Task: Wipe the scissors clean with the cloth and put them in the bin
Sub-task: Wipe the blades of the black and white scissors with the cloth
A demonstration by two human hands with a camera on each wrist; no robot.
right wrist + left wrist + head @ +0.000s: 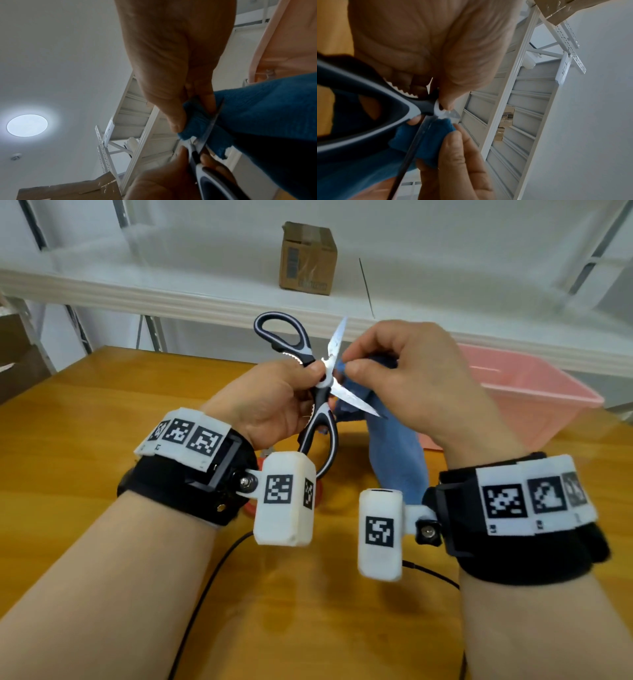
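Note:
Black-and-white scissors (320,378) are held spread wide above the wooden table (85,412), one blade pointing up, the other down to the right. My left hand (274,402) grips them at the pivot and lower handle. My right hand (394,371) pinches a fold of the blue cloth (394,453) against a blade just beside the pivot; the rest of the cloth hangs down below the hand. In the left wrist view the handle (368,105) and cloth (428,136) meet at the pivot. In the right wrist view, thumb and fingers press the cloth (197,121) round the blade (210,128).
A pink plastic bin (524,395) stands on the table at the right, behind my right hand. A white shelf (205,292) with a cardboard box (308,258) runs along the back. Something red (251,505) lies under my left wrist. A black cable (205,594) crosses the near table.

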